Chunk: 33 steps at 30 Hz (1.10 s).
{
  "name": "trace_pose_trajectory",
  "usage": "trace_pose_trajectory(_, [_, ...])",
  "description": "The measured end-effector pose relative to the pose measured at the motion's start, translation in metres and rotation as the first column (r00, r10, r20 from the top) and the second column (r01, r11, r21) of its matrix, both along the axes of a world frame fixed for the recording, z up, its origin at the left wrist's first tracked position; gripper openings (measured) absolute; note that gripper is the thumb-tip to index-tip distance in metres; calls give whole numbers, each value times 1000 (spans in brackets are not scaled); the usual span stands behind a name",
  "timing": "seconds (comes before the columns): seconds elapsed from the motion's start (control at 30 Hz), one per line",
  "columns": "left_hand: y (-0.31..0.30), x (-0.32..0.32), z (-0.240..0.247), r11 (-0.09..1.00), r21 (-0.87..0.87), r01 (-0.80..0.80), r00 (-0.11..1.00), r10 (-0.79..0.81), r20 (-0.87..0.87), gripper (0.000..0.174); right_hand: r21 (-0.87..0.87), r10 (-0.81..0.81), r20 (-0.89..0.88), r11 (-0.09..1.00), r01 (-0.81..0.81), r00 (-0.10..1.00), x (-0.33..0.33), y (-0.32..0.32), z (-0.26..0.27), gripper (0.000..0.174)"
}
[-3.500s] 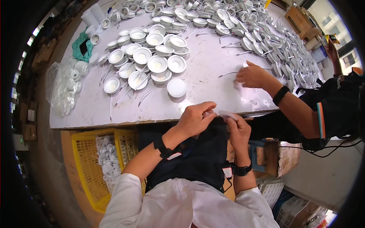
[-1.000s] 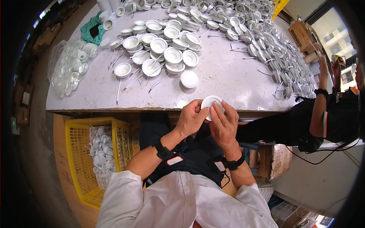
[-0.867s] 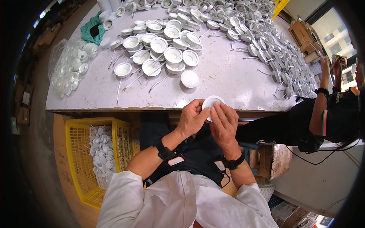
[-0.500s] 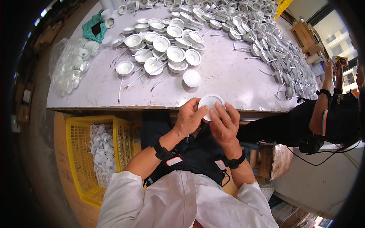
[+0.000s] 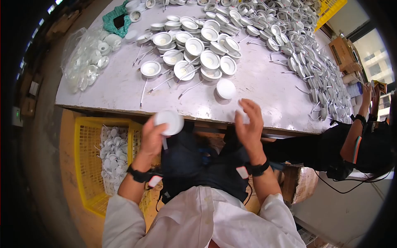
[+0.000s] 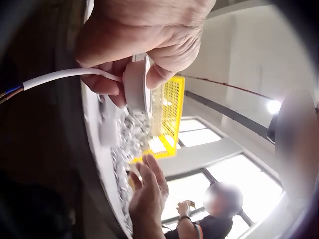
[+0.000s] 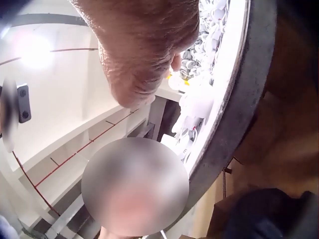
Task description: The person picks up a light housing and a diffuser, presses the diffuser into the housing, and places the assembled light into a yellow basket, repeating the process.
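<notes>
In the head view my left hand (image 5: pixel 151 139) grips a white round downlight (image 5: pixel 172 121) over the table's front edge, above the yellow crate's right side. Up close in the left wrist view, thumb and fingers pinch the lamp's (image 6: pixel 135 88) rim and body. Its white cable (image 6: pixel 60 75) sticks out, ending in bare coloured wires. My right hand (image 5: pixel 250 126) holds nothing; its fingers are spread, a little to the right of the held lamp. Just beyond those fingers, a white domed round piece (image 5: pixel 226 89) lies on the table (image 5: pixel 264 99).
A cluster of downlights (image 5: pixel 210 60) with trailing cables lies mid-table, a larger heap (image 5: pixel 289 53) at the right. A plastic bag of round parts (image 5: pixel 89 62) sits left. Below the edge stands a yellow crate (image 5: pixel 84 165) holding white pieces. Another person's arm (image 5: pixel 355 136) is at right.
Both hands were together on the lamp; now the right has let go and stays near the table edge. The left has carried the lamp leftwards toward the crate. The view has shifted slightly.
</notes>
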State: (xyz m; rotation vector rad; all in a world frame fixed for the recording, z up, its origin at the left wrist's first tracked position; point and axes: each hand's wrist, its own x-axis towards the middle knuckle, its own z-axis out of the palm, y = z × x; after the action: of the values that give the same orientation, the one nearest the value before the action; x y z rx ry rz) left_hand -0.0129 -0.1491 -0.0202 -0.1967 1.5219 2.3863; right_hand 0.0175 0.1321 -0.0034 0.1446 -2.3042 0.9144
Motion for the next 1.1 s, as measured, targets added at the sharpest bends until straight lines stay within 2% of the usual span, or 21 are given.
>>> trace_pose_trajectory(0.03, [-30,2,-3,996,-20,-84,995,85,47,33,-213,-77,79,973,92,994,-11,3,-6,40])
trace_pose_trajectory(0.07, [-64,3,-15,982,-119,-146,988,151,34,32,-219,-75,79,971,91,994,-25,5,-9,40])
trace_pose_trajectory(0.13, [-132,8,-49,907,-332,-260,958,286,28,31,-513,-72,468,789,337,881,-48,8,-13,44])
trace_pose_trajectory(0.23, [-227,22,-104,689,-645,-331,870,487,74,32,-399,-53,566,855,330,823,-66,10,-17,48])
trace_pose_trajectory(0.3, [-272,40,-127,662,-646,-379,767,615,180,33,-404,-53,538,859,313,841,-71,8,-26,42])
trace_pose_trajectory(0.37, [-320,70,-149,663,-669,-337,716,641,276,34,-517,-17,513,792,325,858,-68,5,-20,36])
trace_pose_trajectory(0.43, [-362,98,-181,622,-719,-311,544,736,402,30,-550,-15,488,771,321,873,-67,7,-25,34])
trace_pose_trajectory(0.5, [-387,126,-201,582,-704,-407,439,801,408,31,-586,-18,461,744,320,887,-63,8,-24,32])
trace_pose_trajectory(0.57, [-405,151,-216,560,-718,-414,394,821,413,30,-706,24,459,618,347,888,-59,6,-18,32])
trace_pose_trajectory(0.6, [-413,161,-224,532,-732,-425,343,843,413,29,-705,21,459,617,350,888,-57,7,-18,32])
trace_pose_trajectory(0.63, [-425,171,-239,533,-732,-424,345,842,414,29,-770,38,432,536,347,901,-55,8,-18,33])
trace_pose_trajectory(0.67, [-437,179,-257,411,-891,-195,487,829,276,28,-827,52,402,450,338,914,-53,9,-18,33])
trace_pose_trajectory(0.7, [-442,182,-266,207,-978,15,635,754,170,27,-826,52,402,451,338,914,-50,9,-15,33])
trace_pose_trajectory(0.73, [-437,173,-274,-103,-977,188,739,670,72,30,-853,70,403,391,346,913,-45,9,-9,34])
trace_pose_trajectory(0.77, [-434,159,-281,-12,-989,147,869,479,124,27,-875,88,402,328,355,911,-41,9,-5,34])
trace_pose_trajectory(0.8, [-439,147,-294,86,-988,128,955,258,147,25,-876,87,403,326,356,911,-38,8,-3,34])
trace_pose_trajectory(0.83, [-338,117,-213,509,-853,-114,812,543,215,22,-904,116,369,274,327,922,-34,8,-2,35])
trace_pose_trajectory(0.93, [-214,65,-139,699,-715,-8,974,166,152,24,-932,154,336,194,305,929,-26,2,13,36])
trace_pose_trajectory(0.97, [-160,52,-94,798,-596,88,963,84,255,25,-934,167,341,169,314,925,-22,-1,19,37])
trace_pose_trajectory(1.03, [-83,34,-41,806,-503,312,950,-273,151,19,-945,212,320,146,294,923,-16,-6,25,38])
trace_pose_trajectory(1.1, [-19,21,1,808,-391,441,879,-477,5,23,-954,251,298,117,277,921,-5,-10,23,38])
